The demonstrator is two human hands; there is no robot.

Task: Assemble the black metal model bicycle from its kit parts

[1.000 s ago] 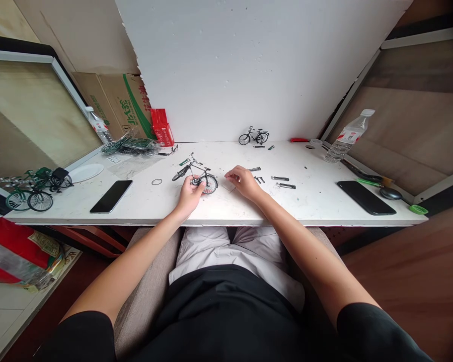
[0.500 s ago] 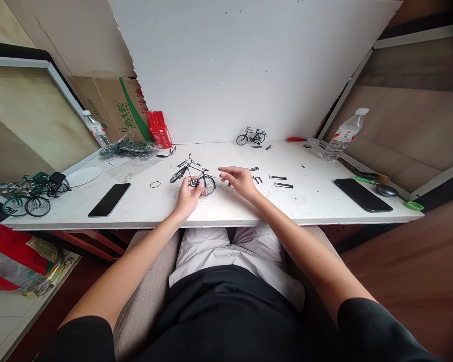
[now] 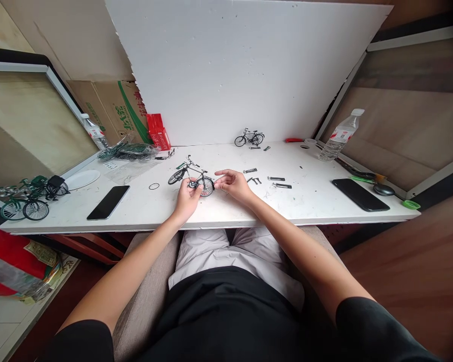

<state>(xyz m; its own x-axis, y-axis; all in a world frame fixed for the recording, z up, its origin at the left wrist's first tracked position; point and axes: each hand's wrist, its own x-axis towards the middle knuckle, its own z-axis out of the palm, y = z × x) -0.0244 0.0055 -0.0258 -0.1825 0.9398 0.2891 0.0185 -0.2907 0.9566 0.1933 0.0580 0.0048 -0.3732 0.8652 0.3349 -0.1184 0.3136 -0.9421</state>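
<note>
Model bicycle [image 3: 191,179] between both hands

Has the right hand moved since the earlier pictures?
Yes. The right hand moved left, away from the small metal parts on the table, toward the model bicycle's rear wheel.

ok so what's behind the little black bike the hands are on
Behind the black bike held by the left hand lies bare white table, then a second small bike against the white board. The hand covers its near side.
</note>
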